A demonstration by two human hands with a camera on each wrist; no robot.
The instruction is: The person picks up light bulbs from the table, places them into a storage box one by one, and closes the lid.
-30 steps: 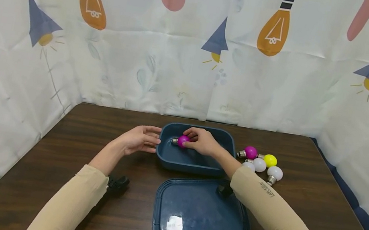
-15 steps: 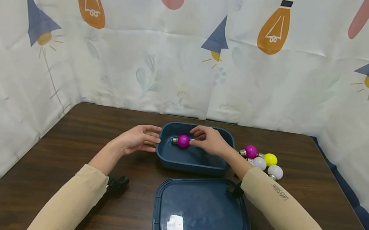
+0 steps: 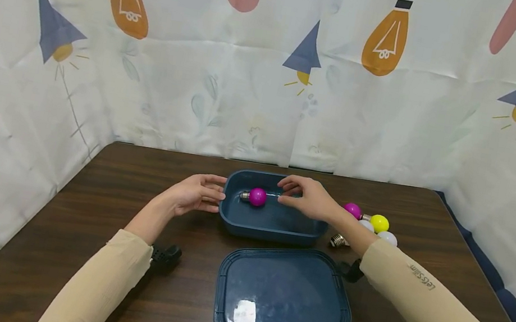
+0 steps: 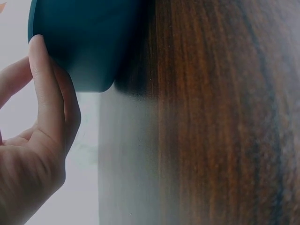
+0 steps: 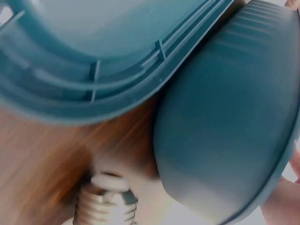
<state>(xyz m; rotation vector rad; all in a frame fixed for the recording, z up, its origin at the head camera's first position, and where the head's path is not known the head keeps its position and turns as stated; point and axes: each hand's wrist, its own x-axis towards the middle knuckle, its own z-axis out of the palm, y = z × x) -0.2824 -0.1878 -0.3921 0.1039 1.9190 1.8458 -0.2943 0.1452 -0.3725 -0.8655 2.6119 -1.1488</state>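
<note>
A dark blue plastic box (image 3: 271, 235) stands near the back of the table. On its floor, towards the left end, lies a magenta light bulb (image 3: 258, 197), its metal base pointing left. My left hand (image 3: 193, 194) touches the box's left end with extended fingers; in the left wrist view the fingertips (image 4: 37, 44) meet the rim. Over the right part of the box hovers my right hand (image 3: 310, 198), holding nothing, thumb and fingers apart. Beyond the right forearm, several bulbs lie on the table: a magenta bulb (image 3: 353, 209), a yellow bulb (image 3: 379, 223) and white bulbs (image 3: 388, 238), partly covered.
A dark blue lid (image 3: 284, 299) lies flat in front of the box. Close to the right wrist camera is a bulb's metal screw base (image 5: 105, 206). A patterned white curtain (image 3: 247, 102) hangs behind the wooden table (image 3: 152, 303).
My right hand has let go of the magenta bulb, leaving it in the box, and has drawn back to the right. The left hand stays at the box's left end.
</note>
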